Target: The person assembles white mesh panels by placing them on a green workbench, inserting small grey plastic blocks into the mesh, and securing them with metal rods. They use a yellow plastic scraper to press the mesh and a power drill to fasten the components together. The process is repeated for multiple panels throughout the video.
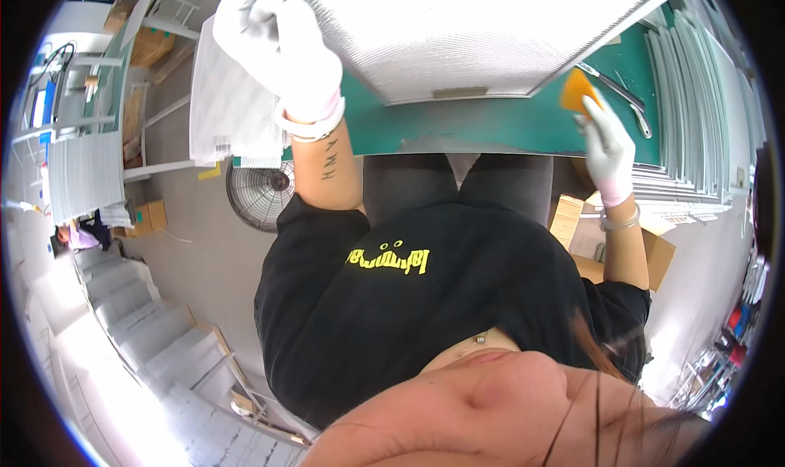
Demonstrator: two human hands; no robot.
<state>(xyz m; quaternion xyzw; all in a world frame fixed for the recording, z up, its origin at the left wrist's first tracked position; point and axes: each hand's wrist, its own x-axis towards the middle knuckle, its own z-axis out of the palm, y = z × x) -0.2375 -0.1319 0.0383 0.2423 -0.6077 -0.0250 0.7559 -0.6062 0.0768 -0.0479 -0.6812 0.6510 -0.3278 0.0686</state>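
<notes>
A large white panel with a fine ribbed or mesh-like face [482, 33] is tilted up over the green tabletop [491, 132]. Its near edge carries a small tan strip [459, 93]. My left hand [286, 50], in a white glove, is closed at the panel's left edge; the fingertips are partly hidden. In my right hand [607, 140], also gloved, a flat orange scraper [577, 92] is pinched between thumb and fingers. It is held just off the panel's right corner. Beside it on the table lie a black-handled tool [613, 87] and a pale-handled one [642, 122].
White framed panels [695, 107] are stacked at the table's right end. Perforated white sheets [229, 107] lie at the left. Below are a floor fan [260, 195] and an open cardboard box [661, 258]. Another person [80, 236] is far left.
</notes>
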